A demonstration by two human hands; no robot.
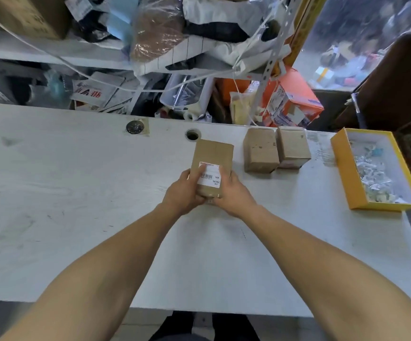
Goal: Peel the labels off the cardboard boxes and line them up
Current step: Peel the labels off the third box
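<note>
Cardboard box (212, 166) with a white printed label (209, 174) on its upper face sits mid-table, held between both hands; the left hand (183, 193) wraps its near-left side in a closed grip, thumb lying across the label; the right hand (231, 195) clasps the near-right corner; two plain brown boxes (277, 150) stand side by side, touching, just to the right; a yellow tray (342, 173) of scraps lies further right on the white table (76, 193).

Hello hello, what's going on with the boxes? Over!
Left hand and right hand both grip the cardboard box. White label still on, left thumb on it. Two boxes side by side to the right. Nothing blocking.
</note>
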